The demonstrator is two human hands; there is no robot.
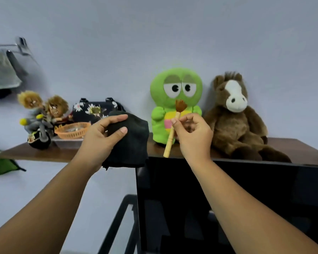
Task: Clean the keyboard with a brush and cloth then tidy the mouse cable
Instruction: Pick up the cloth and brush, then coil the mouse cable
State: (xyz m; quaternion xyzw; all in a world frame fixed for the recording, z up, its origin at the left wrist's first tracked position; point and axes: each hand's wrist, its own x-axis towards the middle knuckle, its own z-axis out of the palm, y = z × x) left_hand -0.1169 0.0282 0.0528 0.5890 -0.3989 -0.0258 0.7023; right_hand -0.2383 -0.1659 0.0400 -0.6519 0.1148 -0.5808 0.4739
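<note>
Person's body as seen: two forearms entering from the lower frame corners, bare to the frame edge, left hand (103,132) and right hand (193,134) ungloved, without rings or watch.

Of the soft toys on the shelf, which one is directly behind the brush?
The green big-eyed plush: the brush overlaps its front, while the brown horse sits further right and the motorbike dolls far left.

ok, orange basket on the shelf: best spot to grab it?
Pinch the basket at its front rim, coming from above and in front. The rim flares outward and faces the viewer; a floral bag stands behind it and a doll on a motorbike on its left.
</note>
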